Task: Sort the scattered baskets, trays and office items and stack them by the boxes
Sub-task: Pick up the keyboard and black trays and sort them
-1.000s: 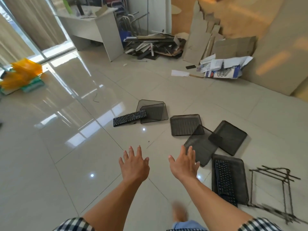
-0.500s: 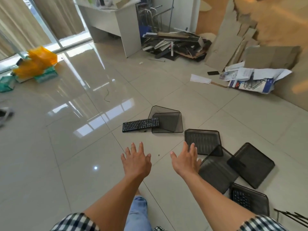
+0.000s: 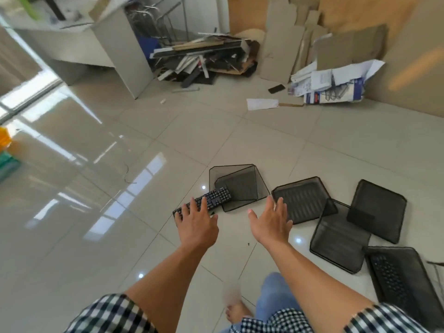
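Closing on the mesh pile, nothing lifted yet.
I'm a step nearer than a second ago: left hand (image 3: pixel 195 225) is now over the black plastic keyboard (image 3: pixel 219 197), contact unclear; right hand (image 3: pixel 271 224) is at 5 o'clock of the mesh basket (image 3: pixel 240 186). Both are spread and empty. Basket and flat trays (image 3: pixel 300 198) at 3 o'clock are black wire mesh, thin-rimmed, and look nestable. Cardboard boxes (image 3: pixel 348 49) are well apart at 1 o'clock.

The left hand (image 3: pixel 195 224) hides part of the keyboard (image 3: pixel 217 197); the yellow bin (image 3: pixel 3 139) is cropped at left.
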{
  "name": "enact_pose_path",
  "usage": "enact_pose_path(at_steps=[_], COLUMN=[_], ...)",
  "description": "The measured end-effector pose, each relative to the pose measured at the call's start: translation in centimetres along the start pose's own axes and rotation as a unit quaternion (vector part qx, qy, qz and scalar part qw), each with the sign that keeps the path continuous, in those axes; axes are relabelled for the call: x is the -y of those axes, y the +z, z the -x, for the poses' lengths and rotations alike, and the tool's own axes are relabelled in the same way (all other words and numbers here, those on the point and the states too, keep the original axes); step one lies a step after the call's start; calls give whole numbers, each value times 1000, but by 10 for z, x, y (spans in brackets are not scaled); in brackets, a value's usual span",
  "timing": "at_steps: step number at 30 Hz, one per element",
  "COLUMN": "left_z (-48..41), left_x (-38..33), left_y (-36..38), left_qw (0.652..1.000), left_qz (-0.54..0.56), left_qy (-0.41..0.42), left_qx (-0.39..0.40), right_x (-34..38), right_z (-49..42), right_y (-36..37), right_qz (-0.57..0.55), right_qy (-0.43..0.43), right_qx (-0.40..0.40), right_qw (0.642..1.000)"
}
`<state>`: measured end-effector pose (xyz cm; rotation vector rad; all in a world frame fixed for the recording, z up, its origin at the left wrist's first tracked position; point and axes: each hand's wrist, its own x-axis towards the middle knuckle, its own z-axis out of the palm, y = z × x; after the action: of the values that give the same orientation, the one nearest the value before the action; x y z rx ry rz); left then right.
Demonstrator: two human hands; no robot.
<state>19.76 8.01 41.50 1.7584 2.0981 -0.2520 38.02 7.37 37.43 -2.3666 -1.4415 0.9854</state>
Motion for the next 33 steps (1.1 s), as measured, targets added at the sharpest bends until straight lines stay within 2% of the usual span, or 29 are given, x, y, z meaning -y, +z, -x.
enact_pose_path(at_steps=[7, 11, 16, 21, 27, 33], left_z=[-102, -159, -223, -288, -391, -477], left_x=[1, 19, 48, 84, 152, 237], left_y=[-9, -1, 12, 41, 145, 302], left_qw=[996, 990, 986, 989, 992, 981], left_qz=[-38, -73, -89, -65, 1, 60], left_qy=[83, 112, 101, 66, -10, -103], left_qx=[15, 53, 95, 114, 129, 151], right_x=[44, 68, 90, 104, 93, 51], right_z=[-70, -112, -152, -208, -315, -424], right_y=[34, 65, 104, 160, 262, 404], right_qz=[-26, -37, -22, 12, 43, 82], right_qy=[57, 84, 117, 102, 65, 33], right_qx=[-19, -12, 22, 61, 71, 94], right_qw=[998, 996, 993, 993, 994, 992])
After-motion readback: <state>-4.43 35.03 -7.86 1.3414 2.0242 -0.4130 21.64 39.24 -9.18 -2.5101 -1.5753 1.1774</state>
